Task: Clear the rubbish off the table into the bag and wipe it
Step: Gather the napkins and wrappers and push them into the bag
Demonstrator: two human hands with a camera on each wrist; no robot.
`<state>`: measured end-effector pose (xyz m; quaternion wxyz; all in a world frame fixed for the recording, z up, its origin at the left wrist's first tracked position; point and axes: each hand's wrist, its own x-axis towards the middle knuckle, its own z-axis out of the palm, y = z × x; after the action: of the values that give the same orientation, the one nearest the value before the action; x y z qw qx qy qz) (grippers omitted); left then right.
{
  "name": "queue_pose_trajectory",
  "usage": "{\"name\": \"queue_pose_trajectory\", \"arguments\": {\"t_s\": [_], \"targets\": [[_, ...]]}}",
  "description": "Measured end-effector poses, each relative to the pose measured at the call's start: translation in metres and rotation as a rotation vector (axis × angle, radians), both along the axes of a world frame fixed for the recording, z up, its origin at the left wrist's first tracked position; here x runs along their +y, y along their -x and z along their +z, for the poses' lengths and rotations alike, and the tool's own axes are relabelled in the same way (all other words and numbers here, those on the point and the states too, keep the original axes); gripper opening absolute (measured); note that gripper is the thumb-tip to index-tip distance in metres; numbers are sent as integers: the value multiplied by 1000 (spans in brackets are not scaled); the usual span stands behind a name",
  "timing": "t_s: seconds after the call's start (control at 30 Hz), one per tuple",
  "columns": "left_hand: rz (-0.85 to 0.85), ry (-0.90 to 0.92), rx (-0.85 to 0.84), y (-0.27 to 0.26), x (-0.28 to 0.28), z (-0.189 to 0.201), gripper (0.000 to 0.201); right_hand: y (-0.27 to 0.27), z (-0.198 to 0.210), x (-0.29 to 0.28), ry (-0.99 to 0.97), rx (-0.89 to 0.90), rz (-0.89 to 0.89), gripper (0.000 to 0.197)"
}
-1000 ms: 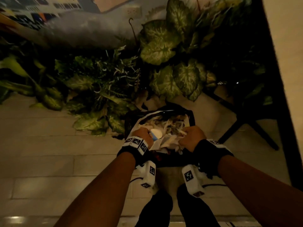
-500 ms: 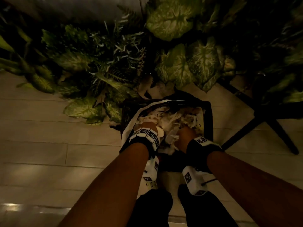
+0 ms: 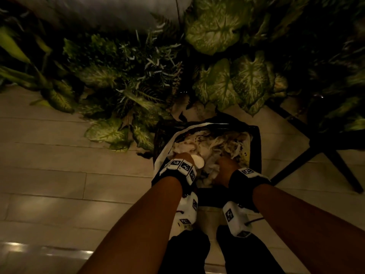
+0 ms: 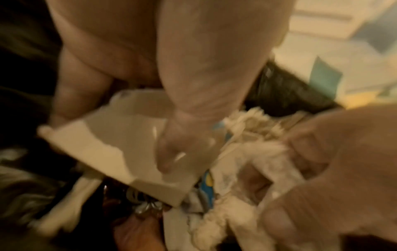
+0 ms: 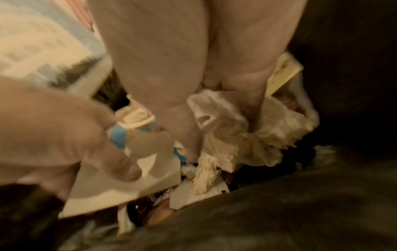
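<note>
Hands in black bag [image 3: 256, 147], left hand [image 4: 171, 101] gripping torn carton [image 4: 120, 152], right hand [image 5: 193, 84] clutching crumpled tissue [image 5: 247, 135], fingertips buried.

Dim, warm light in the head view, deep shadow swallowing the plants [image 3: 126, 80], one glare patch on the floor [image 3: 13, 247] lower left, edges bowed. Both wrist views brighter, amber-tinted, heavily motion-blurred and soft throughout.

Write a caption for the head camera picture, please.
Both hands push rubbish into a black bag on the floor: left hand holds a paper cup, right hand presses crumpled tissue.
</note>
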<state>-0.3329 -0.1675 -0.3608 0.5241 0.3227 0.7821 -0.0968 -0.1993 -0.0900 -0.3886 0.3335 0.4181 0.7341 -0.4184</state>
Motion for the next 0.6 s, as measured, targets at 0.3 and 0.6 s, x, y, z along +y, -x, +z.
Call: {"name": "queue_pose_trajectory", "arguments": {"t_s": [0.3,0.6], "targets": [[-82,-169,208,-4,-5,84,53,0,99,3,3,135,-269,65],[53,-239,96,14,-24,182,35,-13,221,3,-24,205,-145,36]]}}
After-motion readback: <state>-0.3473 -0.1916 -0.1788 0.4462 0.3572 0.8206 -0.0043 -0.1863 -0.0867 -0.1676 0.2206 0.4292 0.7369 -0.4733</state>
